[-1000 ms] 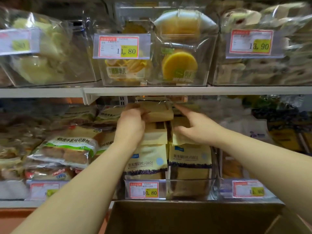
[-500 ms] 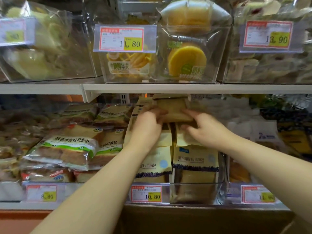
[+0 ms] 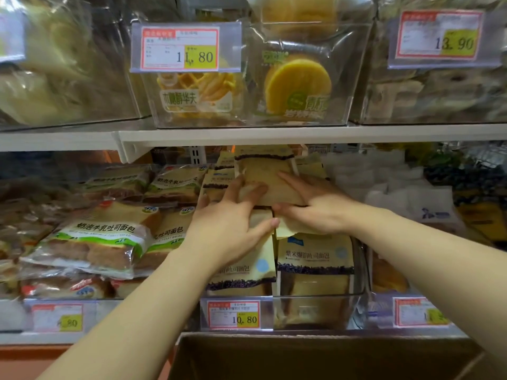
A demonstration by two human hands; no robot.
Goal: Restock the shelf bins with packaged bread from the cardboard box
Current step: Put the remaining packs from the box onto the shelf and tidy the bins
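Observation:
A tan bread package (image 3: pixel 267 174) with a dark purple band lies tilted on top of the stacked packages in the clear middle bin (image 3: pixel 318 311) of the lower shelf. My left hand (image 3: pixel 233 215) holds its left side, fingers spread on top and thumb under the near edge. My right hand (image 3: pixel 310 204) holds its right side, fingers laid flat over it and thumb tucked beneath. More of the same packages (image 3: pixel 315 259) stand upright at the bin's front. The open cardboard box (image 3: pixel 329 357) sits just below the shelf; its inside is dark.
Green-labelled toast loaves (image 3: pixel 90 242) fill the bin to the left. White wrapped goods (image 3: pixel 406 198) lie to the right. The upper shelf board (image 3: pixel 247 135) hangs close above the package, carrying clear bins of waffles and round cakes.
The bread package has moved right and further back onto the top of the stack. My right hand has closed in from a pointing reach to hold its right side.

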